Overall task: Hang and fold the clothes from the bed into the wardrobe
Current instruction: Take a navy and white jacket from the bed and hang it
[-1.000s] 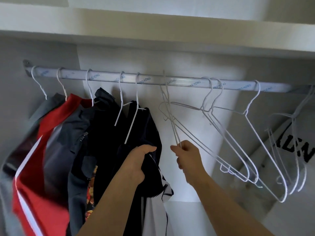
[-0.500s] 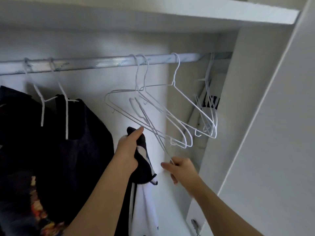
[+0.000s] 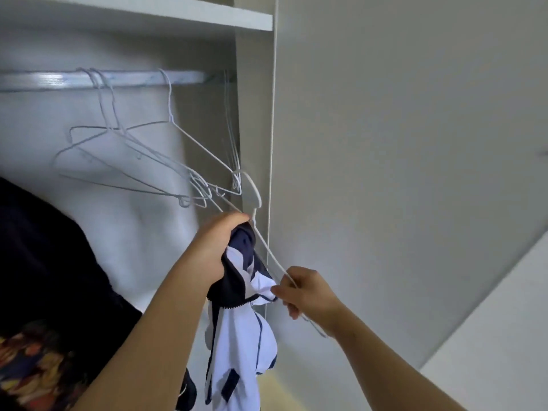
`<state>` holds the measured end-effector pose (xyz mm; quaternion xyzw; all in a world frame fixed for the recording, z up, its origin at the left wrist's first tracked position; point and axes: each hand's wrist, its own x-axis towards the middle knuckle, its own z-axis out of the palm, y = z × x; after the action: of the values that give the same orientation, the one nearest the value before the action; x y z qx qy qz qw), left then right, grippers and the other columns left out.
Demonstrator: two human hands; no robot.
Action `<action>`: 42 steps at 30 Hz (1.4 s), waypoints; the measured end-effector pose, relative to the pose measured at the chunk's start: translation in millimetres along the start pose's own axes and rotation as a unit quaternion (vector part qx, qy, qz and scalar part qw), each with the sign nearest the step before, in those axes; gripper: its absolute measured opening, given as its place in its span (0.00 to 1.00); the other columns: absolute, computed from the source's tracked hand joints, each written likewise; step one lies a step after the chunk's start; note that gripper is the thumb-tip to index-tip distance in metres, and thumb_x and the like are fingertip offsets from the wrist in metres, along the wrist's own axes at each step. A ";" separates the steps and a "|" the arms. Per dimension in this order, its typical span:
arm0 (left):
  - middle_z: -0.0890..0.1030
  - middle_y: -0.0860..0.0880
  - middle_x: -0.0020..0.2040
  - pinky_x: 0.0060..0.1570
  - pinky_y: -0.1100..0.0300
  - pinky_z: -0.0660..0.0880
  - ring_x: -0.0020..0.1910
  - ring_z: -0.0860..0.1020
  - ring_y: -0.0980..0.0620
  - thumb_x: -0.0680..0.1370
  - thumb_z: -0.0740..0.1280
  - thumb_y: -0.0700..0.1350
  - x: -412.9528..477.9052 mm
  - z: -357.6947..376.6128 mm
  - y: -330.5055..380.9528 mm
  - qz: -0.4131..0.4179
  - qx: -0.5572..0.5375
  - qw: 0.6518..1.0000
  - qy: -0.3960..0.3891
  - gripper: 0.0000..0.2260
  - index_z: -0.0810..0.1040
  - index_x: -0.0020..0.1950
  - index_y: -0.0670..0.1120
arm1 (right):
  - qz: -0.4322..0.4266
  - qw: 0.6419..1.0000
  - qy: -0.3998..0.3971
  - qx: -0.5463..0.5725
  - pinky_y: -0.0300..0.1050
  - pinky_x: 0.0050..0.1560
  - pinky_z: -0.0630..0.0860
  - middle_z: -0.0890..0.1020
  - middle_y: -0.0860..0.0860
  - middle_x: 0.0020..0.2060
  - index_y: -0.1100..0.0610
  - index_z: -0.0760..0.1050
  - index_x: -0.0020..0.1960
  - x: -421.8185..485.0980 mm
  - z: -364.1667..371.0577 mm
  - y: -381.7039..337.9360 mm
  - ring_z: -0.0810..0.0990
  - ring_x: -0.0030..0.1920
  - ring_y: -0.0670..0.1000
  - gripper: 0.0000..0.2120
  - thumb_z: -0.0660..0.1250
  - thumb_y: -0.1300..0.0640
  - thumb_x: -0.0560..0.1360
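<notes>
My left hand (image 3: 215, 246) grips the collar of a white and navy zip jacket (image 3: 240, 345), which hangs down below it in front of the open wardrobe. My right hand (image 3: 305, 293) pinches the lower wire of a white wire hanger (image 3: 261, 229) that is off the rail, its hook up near the wardrobe's side panel. The hanger's arm runs down beside the jacket collar. The silver hanging rail (image 3: 133, 78) crosses the upper left.
Several bare white wire hangers (image 3: 139, 161) hang from the rail. Dark clothes (image 3: 44, 262), one with an orange print, hang at the lower left. A shelf (image 3: 166, 16) lies above the rail. The wardrobe side panel (image 3: 255, 114) and a plain wall (image 3: 400, 143) stand to the right.
My right hand has pulled one wire hanger off the rail and carried it right and down. My left hand followed with the jacket, and my view swung right, away from the hung clothes.
</notes>
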<state>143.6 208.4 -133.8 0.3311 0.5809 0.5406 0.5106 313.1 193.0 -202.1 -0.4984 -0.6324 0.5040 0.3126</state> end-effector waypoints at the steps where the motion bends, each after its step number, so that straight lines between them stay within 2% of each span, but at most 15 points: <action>1: 0.79 0.44 0.38 0.46 0.55 0.73 0.39 0.77 0.46 0.72 0.69 0.48 -12.6 8.3 -2.2 -0.013 0.000 1.000 -0.005 0.07 0.78 0.38 0.44 | -0.006 1.000 0.023 -0.009 0.35 0.26 0.62 0.67 0.47 0.23 0.55 0.64 0.30 -9.1 -4.3 1.5 0.64 0.23 0.46 0.16 0.68 0.62 0.71; 3: 0.81 0.45 0.43 0.48 0.55 0.74 0.42 0.78 0.47 0.70 0.71 0.52 -35.2 21.5 -4.9 -0.025 -0.011 1.000 -0.008 0.10 0.80 0.42 0.46 | -0.020 0.998 0.061 -0.004 0.38 0.28 0.59 0.63 0.44 0.23 0.54 0.60 0.29 -26.6 -11.7 2.7 0.60 0.25 0.46 0.19 0.68 0.61 0.71; 5: 0.82 0.47 0.43 0.44 0.57 0.74 0.41 0.80 0.50 0.71 0.70 0.56 -52.0 32.5 -4.5 -0.004 -0.037 0.999 -0.022 0.11 0.80 0.40 0.49 | -0.040 0.997 0.068 0.012 0.37 0.28 0.60 0.63 0.43 0.20 0.54 0.60 0.28 -42.7 -17.5 0.2 0.61 0.24 0.45 0.20 0.67 0.60 0.72; 8: 0.82 0.50 0.31 0.35 0.60 0.72 0.29 0.81 0.55 0.74 0.64 0.61 -71.0 44.8 3.5 0.018 -0.090 0.995 -0.048 0.17 0.82 0.33 0.52 | -0.062 0.994 0.087 0.010 0.32 0.26 0.62 0.67 0.43 0.19 0.54 0.62 0.27 -58.8 -26.6 -8.8 0.63 0.23 0.43 0.20 0.65 0.55 0.75; 11: 0.81 0.50 0.31 0.35 0.59 0.72 0.31 0.80 0.54 0.74 0.66 0.57 -83.0 54.2 14.5 0.034 -0.076 0.995 -0.047 0.11 0.82 0.37 0.53 | -0.076 0.992 0.104 -0.006 0.35 0.30 0.65 0.72 0.50 0.24 0.54 0.66 0.27 -67.2 -36.8 -17.1 0.66 0.26 0.46 0.20 0.65 0.51 0.76; 14: 0.80 0.48 0.36 0.37 0.58 0.73 0.36 0.78 0.49 0.72 0.70 0.51 -90.0 61.4 20.0 0.036 -0.059 0.997 -0.032 0.04 0.81 0.38 0.53 | -0.080 0.989 0.121 -0.006 0.38 0.30 0.64 0.69 0.49 0.23 0.53 0.66 0.24 -71.4 -40.0 -18.0 0.65 0.25 0.46 0.22 0.65 0.52 0.75; 19: 0.79 0.47 0.37 0.45 0.56 0.74 0.38 0.76 0.49 0.74 0.68 0.46 -93.2 63.2 17.8 0.039 -0.050 0.998 -0.030 0.05 0.79 0.37 0.51 | -0.069 0.989 0.131 0.014 0.39 0.29 0.62 0.65 0.44 0.18 0.54 0.66 0.25 -70.5 -36.0 -9.7 0.63 0.24 0.46 0.21 0.66 0.52 0.75; 21: 0.79 0.48 0.36 0.47 0.55 0.74 0.38 0.76 0.49 0.74 0.69 0.44 -91.0 63.9 15.0 0.046 -0.028 0.998 -0.041 0.09 0.79 0.33 0.50 | -0.071 0.989 0.128 0.031 0.39 0.30 0.63 0.66 0.44 0.18 0.58 0.68 0.28 -67.9 -33.2 -10.6 0.64 0.25 0.47 0.18 0.66 0.54 0.74; 25: 0.79 0.51 0.32 0.35 0.63 0.73 0.34 0.78 0.54 0.73 0.70 0.44 -89.5 73.2 10.5 0.055 0.033 0.993 -0.096 0.08 0.78 0.33 0.51 | -0.086 0.981 0.144 0.097 0.38 0.28 0.62 0.66 0.46 0.21 0.56 0.67 0.30 -65.2 -36.6 -17.0 0.63 0.25 0.48 0.15 0.68 0.57 0.72; 28: 0.80 0.52 0.33 0.36 0.63 0.72 0.34 0.78 0.55 0.72 0.69 0.41 -86.7 79.9 12.8 0.068 0.018 0.993 -0.098 0.07 0.79 0.36 0.51 | -0.086 0.970 0.182 0.137 0.37 0.24 0.58 0.61 0.47 0.22 0.52 0.59 0.26 -72.7 -50.6 -9.0 0.58 0.24 0.47 0.22 0.69 0.59 0.71; 30: 0.78 0.50 0.34 0.36 0.61 0.71 0.34 0.77 0.53 0.72 0.67 0.37 -87.4 87.2 14.6 0.059 0.002 0.992 -0.115 0.07 0.77 0.40 0.50 | -0.096 0.960 0.202 0.167 0.36 0.24 0.60 0.62 0.48 0.21 0.52 0.60 0.25 -83.5 -62.8 -0.9 0.60 0.23 0.47 0.22 0.69 0.62 0.71; 33: 0.76 0.49 0.41 0.38 0.61 0.70 0.39 0.75 0.52 0.71 0.64 0.32 -92.7 104.3 9.4 0.084 0.094 0.974 -0.189 0.13 0.74 0.45 0.51 | -0.114 0.945 0.226 0.206 0.34 0.24 0.62 0.66 0.47 0.21 0.56 0.67 0.31 -104.4 -80.2 7.4 0.63 0.22 0.45 0.14 0.69 0.61 0.71; 35: 0.76 0.51 0.44 0.39 0.63 0.70 0.40 0.75 0.53 0.70 0.63 0.30 -99.5 118.3 0.9 0.108 0.157 0.952 -0.238 0.17 0.73 0.47 0.53 | -0.102 0.934 0.259 0.225 0.34 0.23 0.59 0.64 0.45 0.20 0.57 0.70 0.33 -121.4 -92.7 15.3 0.60 0.21 0.44 0.12 0.66 0.59 0.75; 38: 0.74 0.53 0.45 0.36 0.65 0.68 0.40 0.74 0.56 0.70 0.62 0.30 -108.4 142.2 -14.1 0.130 0.218 0.929 -0.269 0.18 0.71 0.47 0.54 | -0.073 0.915 0.326 0.228 0.32 0.21 0.58 0.61 0.44 0.19 0.55 0.74 0.28 -151.5 -110.6 33.4 0.59 0.20 0.43 0.20 0.61 0.54 0.78; 42: 0.75 0.52 0.44 0.38 0.61 0.68 0.41 0.74 0.54 0.72 0.61 0.35 -115.7 174.8 -36.7 0.180 0.269 0.914 -0.245 0.12 0.70 0.46 0.52 | -0.048 0.890 0.393 0.226 0.34 0.22 0.57 0.61 0.45 0.19 0.54 0.69 0.21 -193.9 -132.7 54.4 0.57 0.21 0.45 0.26 0.61 0.53 0.78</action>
<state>346.0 143.5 -123.5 0.6766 0.4918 0.3487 0.4227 509.0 52.7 -193.6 -0.5409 -0.3502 0.3804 0.6634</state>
